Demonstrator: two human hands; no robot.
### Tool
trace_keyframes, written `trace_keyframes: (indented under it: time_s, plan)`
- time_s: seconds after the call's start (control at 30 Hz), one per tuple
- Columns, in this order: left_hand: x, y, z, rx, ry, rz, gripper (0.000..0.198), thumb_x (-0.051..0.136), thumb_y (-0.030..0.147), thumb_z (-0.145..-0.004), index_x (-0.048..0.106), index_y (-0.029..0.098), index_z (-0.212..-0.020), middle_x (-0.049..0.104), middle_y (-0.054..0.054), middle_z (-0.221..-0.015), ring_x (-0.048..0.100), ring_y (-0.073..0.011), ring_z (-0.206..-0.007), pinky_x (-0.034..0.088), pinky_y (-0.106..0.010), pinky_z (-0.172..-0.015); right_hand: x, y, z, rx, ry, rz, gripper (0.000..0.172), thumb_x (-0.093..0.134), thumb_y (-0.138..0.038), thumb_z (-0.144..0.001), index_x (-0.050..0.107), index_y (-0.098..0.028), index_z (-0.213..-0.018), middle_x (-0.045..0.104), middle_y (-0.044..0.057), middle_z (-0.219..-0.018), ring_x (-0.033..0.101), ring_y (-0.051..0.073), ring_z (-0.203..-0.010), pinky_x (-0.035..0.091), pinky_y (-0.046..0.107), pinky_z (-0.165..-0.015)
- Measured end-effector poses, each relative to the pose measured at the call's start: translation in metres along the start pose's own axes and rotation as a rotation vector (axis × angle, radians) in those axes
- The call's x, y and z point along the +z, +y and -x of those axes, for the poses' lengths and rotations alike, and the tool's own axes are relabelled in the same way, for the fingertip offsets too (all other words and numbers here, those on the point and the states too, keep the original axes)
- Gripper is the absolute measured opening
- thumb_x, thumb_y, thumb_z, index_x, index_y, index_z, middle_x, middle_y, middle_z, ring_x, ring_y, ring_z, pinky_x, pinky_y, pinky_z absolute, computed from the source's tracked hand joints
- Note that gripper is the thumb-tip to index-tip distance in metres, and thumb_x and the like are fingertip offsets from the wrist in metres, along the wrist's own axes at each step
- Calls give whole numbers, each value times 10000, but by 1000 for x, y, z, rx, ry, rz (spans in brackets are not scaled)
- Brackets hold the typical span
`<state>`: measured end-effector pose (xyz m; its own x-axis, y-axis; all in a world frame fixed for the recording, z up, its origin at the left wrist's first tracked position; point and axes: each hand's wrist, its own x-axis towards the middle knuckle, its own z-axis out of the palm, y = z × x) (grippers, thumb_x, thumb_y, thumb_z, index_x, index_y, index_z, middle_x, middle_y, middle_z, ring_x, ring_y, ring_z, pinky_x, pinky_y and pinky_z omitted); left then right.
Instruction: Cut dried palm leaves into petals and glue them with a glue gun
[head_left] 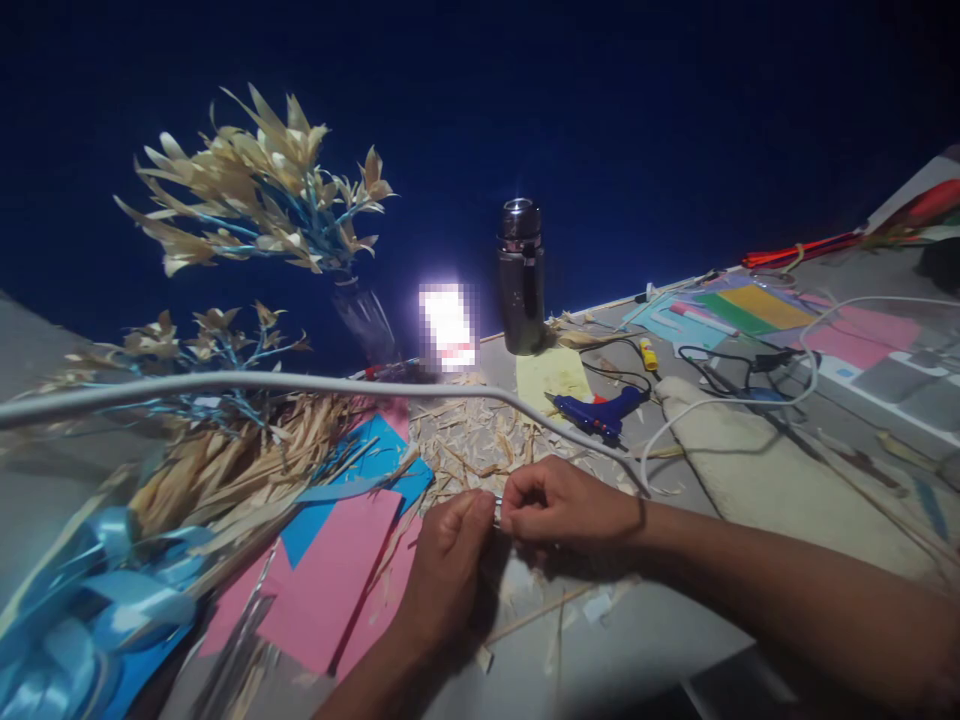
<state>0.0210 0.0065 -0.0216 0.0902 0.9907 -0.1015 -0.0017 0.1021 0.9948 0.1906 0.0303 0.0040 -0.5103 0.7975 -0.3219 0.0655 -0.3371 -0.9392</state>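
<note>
My left hand is closed in a pinch, thumb uppermost, at the middle of the table. Close beside it, my right hand pinches too, its fingertips nearly meeting the left thumb. A tiny pale, shiny bit shows between the fingertips; it is too small to name. Beneath and beyond both hands lie scattered dry husk scraps. Pink paper sheets and a blue sheet lie left of my left hand. A blue glue gun rests beyond my right hand.
A white cable crosses in front. Dried husk flowers stand in a clear bottle near a dark flask. Husk strips and light-blue ribbon fill the left. Coloured paper and a beige slab lie right.
</note>
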Motion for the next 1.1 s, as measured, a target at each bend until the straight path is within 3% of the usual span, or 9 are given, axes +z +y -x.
trace_keyframes:
  time_s: [0.2,0.4,0.67,0.77,0.93,1.1]
  plan:
    - [5,-3,5,-11,23,65,427,671,535,-868,536,198,-643,468,21,-623,435,-132,-589,402,-262,-554,-1,-6,5,-1,25,33,62,644,-189,-728,590,-166,-708,573,-51,-527,525,81,-450,399,160,-426]
    - [3,3,5,80,8,-120,401,559,508,-954,507,214,-688,457,22,-681,407,-149,-649,367,-286,-605,-6,0,4,-20,31,92,45,613,-220,-763,593,-180,-763,576,-47,-538,543,105,-466,398,179,-433]
    - [1,9,4,126,-65,-275,346,466,432,-1006,483,229,-727,473,19,-723,430,-169,-695,371,-301,-661,-8,-6,4,-240,196,556,58,644,-196,-774,655,-155,-735,564,-31,-608,477,104,-576,334,210,-517]
    - [1,9,3,161,-36,-290,325,463,415,-1007,490,232,-740,473,23,-729,437,-169,-698,378,-300,-665,-9,-7,5,-245,181,497,114,616,-241,-840,673,-159,-786,586,-22,-613,525,113,-573,373,209,-522]
    - [0,11,4,227,-27,-362,317,447,382,-1007,502,231,-733,497,18,-716,467,-172,-683,388,-302,-669,-8,-11,6,-51,105,285,273,502,-303,-945,628,-163,-746,551,-28,-528,504,98,-441,366,181,-416]
    - [0,12,5,256,-37,-372,330,456,379,-1006,489,229,-715,485,19,-712,461,-169,-672,380,-301,-657,-6,-11,7,15,31,169,173,563,-240,-894,602,-160,-745,561,-38,-551,486,79,-423,363,166,-395]
